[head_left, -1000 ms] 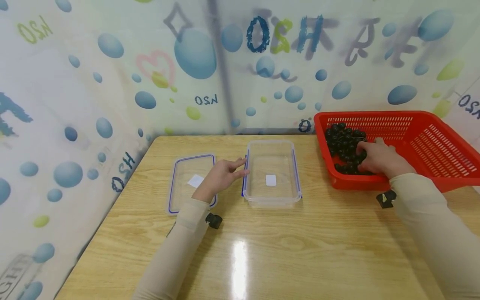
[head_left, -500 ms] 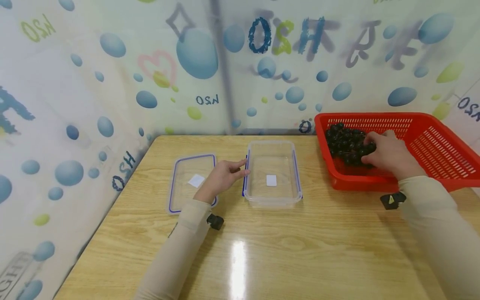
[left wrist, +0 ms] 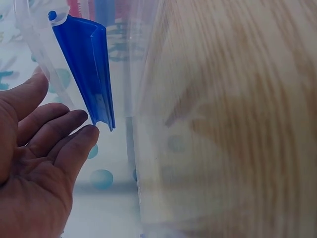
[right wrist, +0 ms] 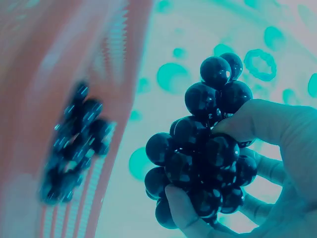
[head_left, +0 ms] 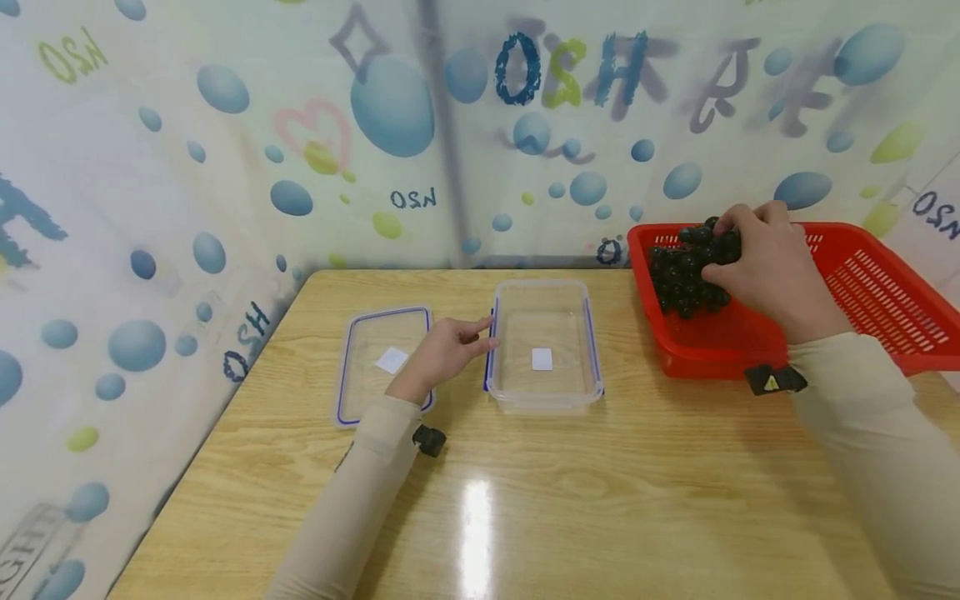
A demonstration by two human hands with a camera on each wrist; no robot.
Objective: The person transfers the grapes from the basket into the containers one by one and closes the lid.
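In the head view my right hand [head_left: 776,271] holds a bunch of dark grapes [right wrist: 198,153] above the red basket [head_left: 720,364]. Thumb and fingers grip it from the side in the right wrist view. A second bunch of grapes [right wrist: 74,148] lies in the basket, at its left end. My left hand [head_left: 441,357] is at the left rim of a clear plastic food container [head_left: 517,333], its fingers loosely extended. Seen from the left wrist, the fingertips are right by a blue latch [left wrist: 89,64] that hangs off the container's side.
Left of the container, a clear lid [head_left: 363,333] with a blue seal lies flat, partly behind the left hand. The wooden table [head_left: 570,500] meets a patterned wall covering [head_left: 300,125] at the back and left.
My right hand has risen from inside the basket, lifting a bunch of grapes; the other bunch stays in the basket. The left hand has stayed in place at the container.
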